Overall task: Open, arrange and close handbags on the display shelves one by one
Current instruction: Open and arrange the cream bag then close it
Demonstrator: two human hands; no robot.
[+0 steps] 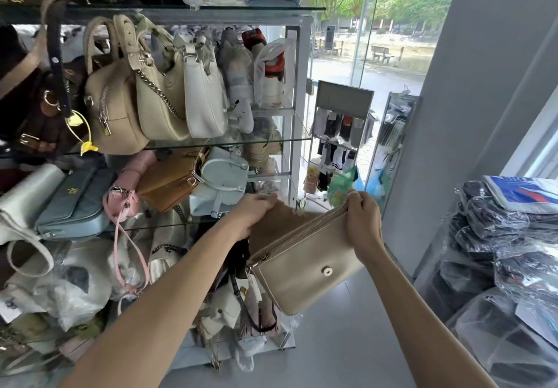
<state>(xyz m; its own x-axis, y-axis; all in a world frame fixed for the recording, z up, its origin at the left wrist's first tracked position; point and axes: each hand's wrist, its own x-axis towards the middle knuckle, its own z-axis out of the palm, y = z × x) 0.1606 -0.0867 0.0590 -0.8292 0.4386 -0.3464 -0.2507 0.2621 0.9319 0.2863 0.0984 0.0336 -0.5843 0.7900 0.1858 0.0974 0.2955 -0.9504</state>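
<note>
Beige handbag [305, 264] between both, left hand [256, 209] gripping flap, right hand [360, 218] pinching zip edge

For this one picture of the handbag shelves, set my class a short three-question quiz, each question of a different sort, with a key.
1. True or false: the beige handbag rests on a glass shelf.
2. Multiple choice: where does the right hand grip the handbag? A) the round snap on its front B) its top edge by the zipper C) its bottom corner
3. Fill in: the left hand holds up the bag's opened ____.

Key:
1. False; both hands hold it in the air in front of the shelves.
2. B
3. flap
</note>
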